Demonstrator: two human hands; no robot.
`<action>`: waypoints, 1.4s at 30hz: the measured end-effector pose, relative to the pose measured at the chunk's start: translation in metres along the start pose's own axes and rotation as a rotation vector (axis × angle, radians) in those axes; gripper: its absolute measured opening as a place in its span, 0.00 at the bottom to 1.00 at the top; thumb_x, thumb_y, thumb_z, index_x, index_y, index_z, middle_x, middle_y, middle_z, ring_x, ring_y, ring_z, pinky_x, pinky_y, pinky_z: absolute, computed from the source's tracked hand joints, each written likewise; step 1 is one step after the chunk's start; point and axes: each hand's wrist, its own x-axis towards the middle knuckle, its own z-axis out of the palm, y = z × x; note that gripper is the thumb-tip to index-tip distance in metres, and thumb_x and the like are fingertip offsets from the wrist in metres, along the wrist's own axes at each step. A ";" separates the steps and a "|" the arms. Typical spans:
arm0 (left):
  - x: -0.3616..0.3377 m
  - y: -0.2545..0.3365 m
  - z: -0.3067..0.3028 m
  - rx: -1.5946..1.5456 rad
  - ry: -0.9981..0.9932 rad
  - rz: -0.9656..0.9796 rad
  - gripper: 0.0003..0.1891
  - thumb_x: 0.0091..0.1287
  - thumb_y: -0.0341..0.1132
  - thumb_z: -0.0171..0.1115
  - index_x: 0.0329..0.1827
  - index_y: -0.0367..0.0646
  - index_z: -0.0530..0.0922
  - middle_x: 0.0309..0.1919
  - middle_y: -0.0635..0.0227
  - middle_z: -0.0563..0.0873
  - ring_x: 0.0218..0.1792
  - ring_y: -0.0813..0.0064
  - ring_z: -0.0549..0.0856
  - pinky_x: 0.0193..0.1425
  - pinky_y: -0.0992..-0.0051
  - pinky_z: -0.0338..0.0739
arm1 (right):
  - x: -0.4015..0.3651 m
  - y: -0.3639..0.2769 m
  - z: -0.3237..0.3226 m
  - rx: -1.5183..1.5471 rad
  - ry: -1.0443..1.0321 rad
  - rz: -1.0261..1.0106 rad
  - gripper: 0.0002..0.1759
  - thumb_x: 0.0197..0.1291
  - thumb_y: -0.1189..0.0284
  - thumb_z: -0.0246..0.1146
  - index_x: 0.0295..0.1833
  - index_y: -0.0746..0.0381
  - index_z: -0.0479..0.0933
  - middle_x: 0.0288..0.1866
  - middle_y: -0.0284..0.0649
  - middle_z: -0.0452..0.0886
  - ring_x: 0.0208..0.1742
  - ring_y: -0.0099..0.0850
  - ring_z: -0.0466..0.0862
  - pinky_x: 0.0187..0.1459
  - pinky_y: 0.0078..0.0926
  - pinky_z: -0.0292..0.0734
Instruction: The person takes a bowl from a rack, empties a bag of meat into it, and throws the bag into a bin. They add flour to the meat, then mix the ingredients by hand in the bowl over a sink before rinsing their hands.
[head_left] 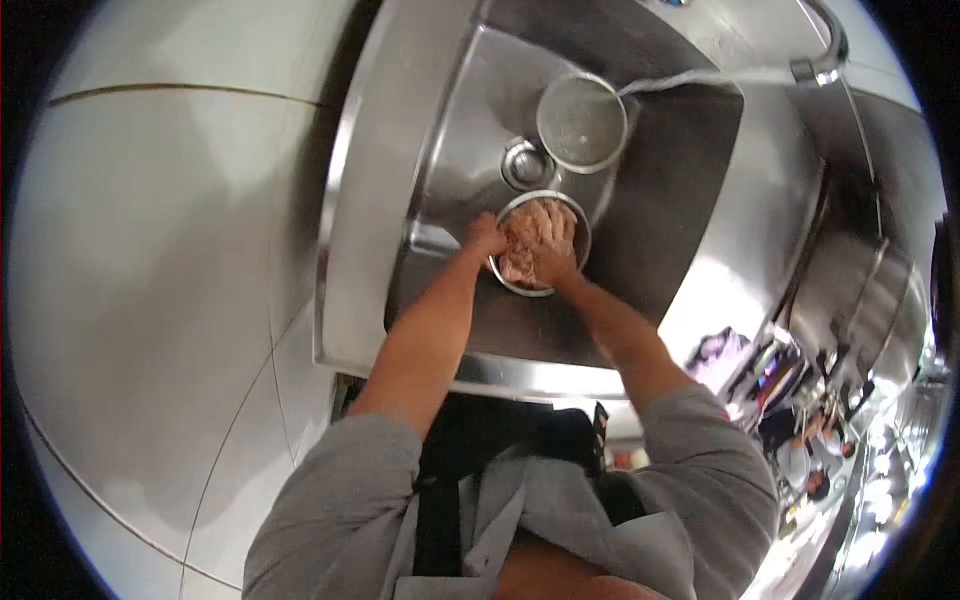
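A round metal bowl (586, 238) sits low in the stainless steel sink, holding pinkish-tan pieces that look like raw meat (520, 240). At the bowl's left rim, my left hand (487, 238) is closed on the edge. My right hand (554, 255) reaches inside the bowl from the right and lies on the meat with its fingers stretched out. Just beyond stands a second round container (582, 122), with water in it. A stream of water (690, 78) from the tap runs into its far side.
The sink's round drain (527, 164) lies between the two containers. A curved tap (822, 68) reaches in from the upper right. Pale tiled wall (170, 250) rises on the left. Purple cloth or bags and utensils (760, 365) stand at the right, with people farther back.
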 end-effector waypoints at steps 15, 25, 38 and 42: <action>-0.165 0.133 -0.148 -0.404 -0.199 -0.012 0.09 0.52 0.22 0.54 0.36 0.33 0.78 0.27 0.56 0.82 0.27 0.63 0.85 0.26 0.63 0.81 | -0.084 -0.028 -0.136 0.396 0.418 0.152 0.34 0.54 0.64 0.63 0.68 0.54 0.62 0.65 0.55 0.64 0.63 0.55 0.67 0.61 0.48 0.65; -0.238 0.276 -0.079 -0.577 -0.348 0.417 0.10 0.49 0.21 0.53 0.34 0.29 0.76 0.27 0.58 0.81 0.23 0.62 0.84 0.20 0.62 0.83 | -0.219 0.014 -0.233 0.047 0.694 0.315 0.41 0.45 0.66 0.70 0.67 0.59 0.62 0.64 0.56 0.65 0.65 0.58 0.62 0.64 0.51 0.58; -0.284 0.320 -0.034 0.056 0.004 0.855 0.19 0.56 0.32 0.65 0.48 0.35 0.72 0.43 0.59 0.80 0.38 0.65 0.84 0.42 0.70 0.79 | -0.274 0.072 -0.225 0.365 0.928 0.173 0.46 0.47 0.55 0.65 0.68 0.66 0.56 0.72 0.55 0.53 0.71 0.56 0.53 0.70 0.44 0.46; -0.303 0.354 -0.015 -0.276 -0.386 1.382 0.20 0.54 0.32 0.70 0.49 0.38 0.78 0.41 0.65 0.83 0.38 0.76 0.82 0.44 0.76 0.77 | -0.266 0.080 -0.219 0.322 1.046 0.229 0.50 0.44 0.61 0.70 0.69 0.63 0.51 0.72 0.52 0.54 0.69 0.54 0.57 0.66 0.40 0.56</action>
